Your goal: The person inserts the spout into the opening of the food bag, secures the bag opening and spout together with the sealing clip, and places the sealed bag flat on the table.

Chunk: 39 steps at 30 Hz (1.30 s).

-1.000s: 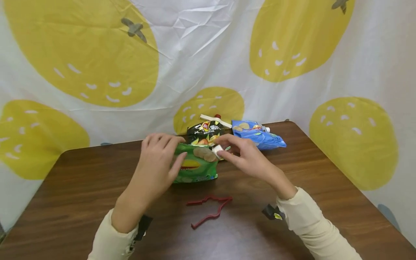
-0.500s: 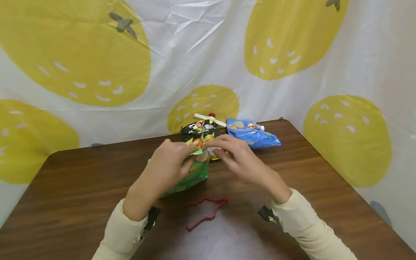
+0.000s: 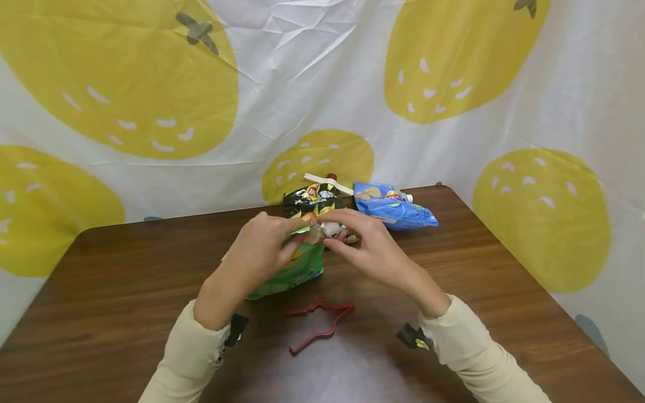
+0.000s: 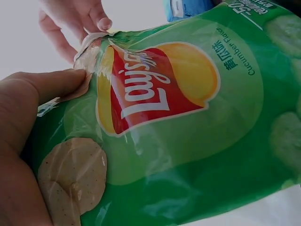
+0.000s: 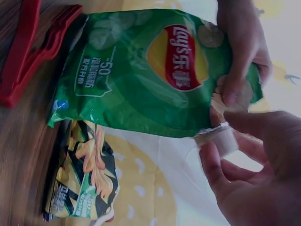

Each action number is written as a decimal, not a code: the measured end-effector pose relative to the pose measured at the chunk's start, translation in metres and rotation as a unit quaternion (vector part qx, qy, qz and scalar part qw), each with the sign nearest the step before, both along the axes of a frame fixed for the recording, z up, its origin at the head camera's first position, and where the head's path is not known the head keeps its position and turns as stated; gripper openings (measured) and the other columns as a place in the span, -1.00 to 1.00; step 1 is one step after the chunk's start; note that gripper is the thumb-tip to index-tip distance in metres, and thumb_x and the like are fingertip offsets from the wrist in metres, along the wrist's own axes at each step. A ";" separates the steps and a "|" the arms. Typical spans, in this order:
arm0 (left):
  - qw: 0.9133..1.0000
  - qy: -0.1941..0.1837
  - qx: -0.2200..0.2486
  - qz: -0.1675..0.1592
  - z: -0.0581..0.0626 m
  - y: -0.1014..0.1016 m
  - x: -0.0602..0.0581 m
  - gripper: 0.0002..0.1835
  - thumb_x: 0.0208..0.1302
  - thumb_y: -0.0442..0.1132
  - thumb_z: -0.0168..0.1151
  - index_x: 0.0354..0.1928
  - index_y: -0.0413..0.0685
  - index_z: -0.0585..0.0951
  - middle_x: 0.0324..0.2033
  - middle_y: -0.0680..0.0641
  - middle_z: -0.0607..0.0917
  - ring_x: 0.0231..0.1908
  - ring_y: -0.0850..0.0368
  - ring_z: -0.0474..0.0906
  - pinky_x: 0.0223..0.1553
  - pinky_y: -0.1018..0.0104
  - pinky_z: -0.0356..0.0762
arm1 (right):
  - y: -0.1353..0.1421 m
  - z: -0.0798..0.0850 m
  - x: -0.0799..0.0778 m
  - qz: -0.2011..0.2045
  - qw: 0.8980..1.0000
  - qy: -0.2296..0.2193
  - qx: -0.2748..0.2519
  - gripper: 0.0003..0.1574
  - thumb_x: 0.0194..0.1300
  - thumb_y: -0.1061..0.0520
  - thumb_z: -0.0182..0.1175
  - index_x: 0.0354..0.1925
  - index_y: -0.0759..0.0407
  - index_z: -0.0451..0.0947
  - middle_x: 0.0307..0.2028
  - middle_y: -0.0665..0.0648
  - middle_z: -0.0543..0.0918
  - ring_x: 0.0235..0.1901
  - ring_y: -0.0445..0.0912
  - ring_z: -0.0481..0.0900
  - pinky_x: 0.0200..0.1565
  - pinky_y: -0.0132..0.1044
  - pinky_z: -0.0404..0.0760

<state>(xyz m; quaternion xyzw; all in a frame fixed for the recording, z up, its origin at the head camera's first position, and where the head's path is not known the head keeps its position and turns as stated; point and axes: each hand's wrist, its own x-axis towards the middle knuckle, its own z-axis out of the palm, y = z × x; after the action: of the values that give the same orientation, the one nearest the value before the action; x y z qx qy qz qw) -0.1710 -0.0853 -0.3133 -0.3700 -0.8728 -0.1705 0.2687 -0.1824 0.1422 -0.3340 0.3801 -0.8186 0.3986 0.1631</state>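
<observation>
In the head view, a green bag of cucumber chips (image 3: pixel 287 280) stands tilted between the two hands over the table. My left hand (image 3: pixel 257 246) pinches its top edge, thumb on the near face in the left wrist view. With its thumb and fingers, my right hand (image 3: pixel 373 240) holds a small whitish, rolled-looking piece (image 5: pixel 220 140) against the bag's top corner. Whether that piece is folded bag or a separate thing, I cannot tell. An open red bag clip (image 3: pixel 327 334) lies on the table, nearer to me than the bag.
Behind the green bag lies a black chip bag (image 3: pixel 307 197) with a white bag clip (image 3: pixel 328 184) across its top. To its right is a blue chip bag (image 3: pixel 395 208), with a white cap (image 3: pixel 409 198) beside it. A fruit-print cloth (image 3: pixel 428 145) hangs along the table's far edge.
My left hand has moved right and taken hold of the bag's top edge. The green bag has turned and tilted. Both hands are closer together at its top.
</observation>
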 end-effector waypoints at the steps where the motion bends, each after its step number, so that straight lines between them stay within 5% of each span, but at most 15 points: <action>1: 1.000 0.001 -0.001 -0.001 0.000 0.001 0.001 -0.74 0.18 -0.30 0.44 -0.06 -0.04 0.74 -0.70 0.08 0.58 -0.66 0.16 0.40 -0.33 0.07 0.52 | 0.000 0.000 0.000 -0.005 1.000 0.013 0.004 -0.56 0.30 0.19 0.34 0.15 0.10 0.61 0.08 0.00 0.66 -0.17 -0.17 0.60 -0.18 -0.28 0.63; 8: 1.000 -0.007 0.002 -0.014 0.002 0.003 0.001 -0.79 0.17 -0.34 0.43 -0.13 -0.05 0.74 -0.65 0.05 0.63 -0.60 0.09 0.55 -0.27 0.02 0.55 | 0.002 0.001 -0.001 -0.025 0.998 0.062 0.017 -0.54 0.22 0.22 0.40 0.11 0.17 0.63 -0.13 0.04 0.72 -0.37 -0.19 0.55 -0.35 -0.25 0.56; 17: 0.999 -0.041 0.017 -0.023 0.004 0.003 0.002 -0.82 0.20 -0.35 0.40 -0.14 -0.10 0.75 -0.60 0.05 0.66 -0.57 0.08 0.55 -0.29 0.05 0.54 | 0.003 -0.002 -0.002 0.014 0.999 0.039 0.033 -0.47 0.31 0.23 0.31 0.24 0.08 0.55 0.07 0.02 0.66 -0.08 -0.18 0.59 -0.13 -0.14 0.62; 29: 0.998 -0.045 0.015 -0.033 0.008 0.003 0.001 -0.92 0.28 -0.25 0.36 -0.25 -0.07 0.75 -0.61 0.11 0.63 -0.60 0.17 0.47 -0.33 0.12 0.50 | 0.003 0.000 0.000 0.036 0.996 0.057 0.057 -0.57 0.24 0.27 0.36 0.10 0.22 0.59 -0.05 0.09 0.68 -0.11 -0.13 0.59 -0.13 -0.22 0.63; 39: 1.000 0.008 0.015 -0.001 0.002 -0.001 0.000 -0.82 0.37 -0.27 0.18 -0.39 -0.15 0.67 -0.50 0.00 0.41 -0.50 0.09 0.27 -0.37 0.19 0.22 | -0.002 -0.002 0.004 0.056 0.991 0.099 0.075 -0.61 0.25 0.33 0.34 0.05 0.22 0.58 -0.05 0.06 0.67 -0.04 -0.10 0.57 0.00 -0.20 0.55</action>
<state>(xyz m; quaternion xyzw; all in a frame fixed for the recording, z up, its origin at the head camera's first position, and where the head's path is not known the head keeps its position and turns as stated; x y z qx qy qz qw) -0.1710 -0.0867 -0.3110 -0.3682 -0.8677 -0.1807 0.2809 -0.1785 0.1404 -0.3364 0.4744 -0.8034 0.3048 0.1914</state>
